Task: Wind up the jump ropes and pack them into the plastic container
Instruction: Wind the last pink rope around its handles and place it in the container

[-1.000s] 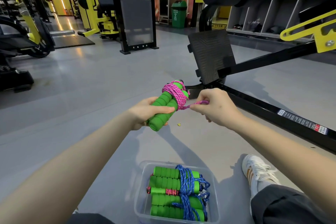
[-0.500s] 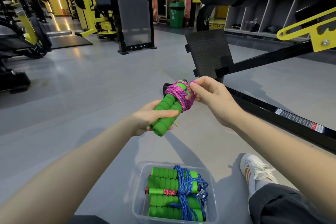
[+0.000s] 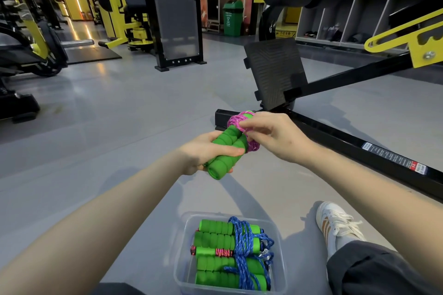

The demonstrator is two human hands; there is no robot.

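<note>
Left hand (image 3: 201, 153) grips green handles (image 3: 224, 145), right hand (image 3: 273, 136) pinches pink rope (image 3: 236, 121); plastic container (image 3: 230, 218) holds wound ropes (image 3: 230, 251).

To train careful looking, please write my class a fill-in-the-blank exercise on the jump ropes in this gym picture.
The left hand holds two ___ handles. The right hand pinches the ___ cord wound round them. In the plastic container, ___ rope lies wound and packed.
Missing words: green, pink, blue.
</note>
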